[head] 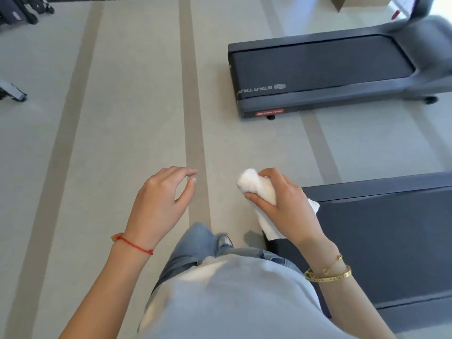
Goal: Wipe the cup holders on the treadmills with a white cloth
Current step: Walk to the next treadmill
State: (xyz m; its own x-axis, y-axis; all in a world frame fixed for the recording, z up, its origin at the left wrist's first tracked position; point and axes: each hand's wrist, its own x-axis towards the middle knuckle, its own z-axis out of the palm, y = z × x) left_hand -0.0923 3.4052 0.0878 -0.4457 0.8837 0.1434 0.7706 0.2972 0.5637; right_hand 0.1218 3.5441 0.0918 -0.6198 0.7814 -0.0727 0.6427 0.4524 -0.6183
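Observation:
My right hand (281,199) grips a bunched white cloth (254,185), whose loose corner hangs below the palm. To its left, my left hand (162,199) hangs in the air with relaxed fingers and holds nothing. A dark treadmill (330,69) lies ahead on the right, its rear end toward me. The deck of a second treadmill (391,241) is close at my right side. No cup holder is in view.
Pale carpet with darker stripes (193,106) runs ahead of me. Dark gym equipment (22,11) stands at the far left top and another piece (12,91) at the left edge. My jeans and shoe (223,241) show below the hands.

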